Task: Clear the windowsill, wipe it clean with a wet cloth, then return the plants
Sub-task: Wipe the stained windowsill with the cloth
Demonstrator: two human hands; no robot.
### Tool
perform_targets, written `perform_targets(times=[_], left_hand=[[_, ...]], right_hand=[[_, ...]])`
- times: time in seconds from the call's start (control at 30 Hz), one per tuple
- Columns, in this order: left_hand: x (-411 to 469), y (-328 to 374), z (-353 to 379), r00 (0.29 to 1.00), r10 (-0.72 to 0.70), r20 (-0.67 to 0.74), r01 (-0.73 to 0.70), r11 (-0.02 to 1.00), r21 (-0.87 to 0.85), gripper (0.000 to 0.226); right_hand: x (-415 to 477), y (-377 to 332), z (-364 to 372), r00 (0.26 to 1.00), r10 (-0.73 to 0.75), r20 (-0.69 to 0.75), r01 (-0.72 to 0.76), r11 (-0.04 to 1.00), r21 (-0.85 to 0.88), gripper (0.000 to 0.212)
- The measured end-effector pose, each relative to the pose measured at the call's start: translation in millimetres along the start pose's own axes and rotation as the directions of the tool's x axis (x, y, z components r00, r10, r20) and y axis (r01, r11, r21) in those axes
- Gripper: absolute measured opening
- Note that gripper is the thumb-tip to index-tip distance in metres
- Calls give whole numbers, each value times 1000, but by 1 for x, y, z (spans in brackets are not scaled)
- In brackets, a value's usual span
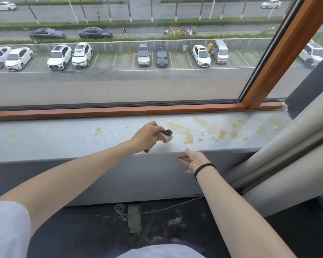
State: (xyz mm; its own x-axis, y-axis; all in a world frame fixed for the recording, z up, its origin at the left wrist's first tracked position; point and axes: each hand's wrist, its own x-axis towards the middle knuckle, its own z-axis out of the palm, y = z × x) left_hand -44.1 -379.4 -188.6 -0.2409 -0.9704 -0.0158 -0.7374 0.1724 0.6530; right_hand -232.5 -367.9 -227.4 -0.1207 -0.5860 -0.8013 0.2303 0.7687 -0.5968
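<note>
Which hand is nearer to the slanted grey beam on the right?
Right. The right hand rests on the windowsill edge, left of the beam; the left hand, gripping the cloth, is farther left.

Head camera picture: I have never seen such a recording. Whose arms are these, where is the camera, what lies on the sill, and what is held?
No machine here: the camera sits on a person's head and looks down at their own arms. The left hand grips a crumpled cloth on the grey windowsill. The right hand, a black band on its wrist, rests open on the sill's front edge. Yellowish stains lie on the sill right of the cloth. No plants are in view.
</note>
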Motion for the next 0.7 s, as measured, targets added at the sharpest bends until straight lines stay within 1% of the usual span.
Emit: perform_targets(times=[0.07, 0.1, 0.37, 0.5, 0.57, 0.63, 0.7], left_hand=[[17, 1, -5, 999, -10, 44, 10, 1000, 14, 33], [26, 1, -7, 998, -7, 54, 4, 999, 49, 34], [107, 5, 3, 998, 16, -57, 1, 958, 288, 39], [116, 6, 24, 998, 52, -24, -37, 910, 413, 41], [110, 3, 34, 996, 73, -50, -44, 900, 434, 44], [104, 6, 38, 994, 62, -85, -21, 911, 412, 48], [101, 4, 41, 996, 82, -21, -67, 913, 402, 51]], right_hand=[[3, 1, -1, 1000, -6, -12, 5, 1000, -15, 30], [5, 1, -1, 1000, -10, -13, 9, 1000, -23, 29], [13, -2, -1, 1000, 25, -18, -25, 999, -20, 25], [13, -3, -1, 1000, 18, -11, -19, 1000, -15, 25], [15, -2, -1, 1000, 11, -9, -11, 1000, -21, 25], [17, -1, -2, 1000, 6, -4, -6, 1000, -19, 25], [19, 0, -1, 1000, -10, -1, 10, 1000, -4, 25]])
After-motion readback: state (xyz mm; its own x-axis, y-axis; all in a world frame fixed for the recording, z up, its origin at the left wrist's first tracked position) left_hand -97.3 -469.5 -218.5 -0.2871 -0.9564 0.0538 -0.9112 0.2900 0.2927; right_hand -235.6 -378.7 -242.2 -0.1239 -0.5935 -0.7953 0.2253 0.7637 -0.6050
